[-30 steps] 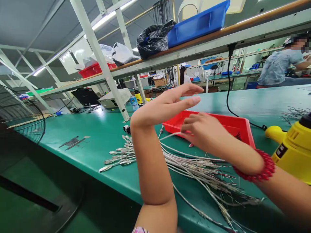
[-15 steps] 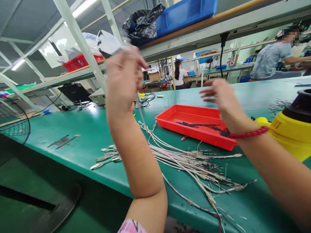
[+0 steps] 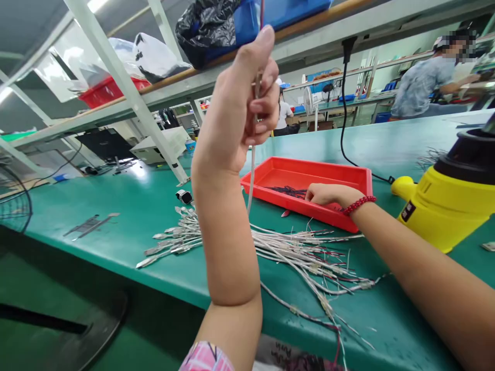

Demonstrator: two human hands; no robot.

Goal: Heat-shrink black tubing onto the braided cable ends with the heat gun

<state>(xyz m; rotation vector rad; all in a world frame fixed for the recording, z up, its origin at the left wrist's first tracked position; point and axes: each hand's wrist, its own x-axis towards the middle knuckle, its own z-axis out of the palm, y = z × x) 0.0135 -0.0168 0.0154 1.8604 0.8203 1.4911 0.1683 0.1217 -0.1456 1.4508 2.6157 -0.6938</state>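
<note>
My left hand point(image 3: 247, 98) is raised in front of the shelf, fingers curled around a white cable point(image 3: 252, 178). The cable's thin red end sticks up past my thumb, and its lower part hangs down behind my forearm. My right hand point(image 3: 328, 194) reaches into the red tray point(image 3: 309, 167), fingers bent down and together at the thin black strips point(image 3: 288, 191) there. Its fingertips are hidden, so whether they hold a strip does not show. Below the tray, a bundle of white cables point(image 3: 286, 247) with stripped red and bare wire ends lies across the green table.
A yellow hot-air tool point(image 3: 444, 201) with a black top stands at the right. A smartwatch point(image 3: 184, 196) lies beyond the bundle. Flat grey strips point(image 3: 91, 225) are at the left. Overhead runs a shelf with a blue bin point(image 3: 294, 15); two people sit farther back.
My right hand has come down from above the tray into it, to the black strips. My left hand has turned and shifted right, still gripping the cable. The camera view has shifted slightly.
</note>
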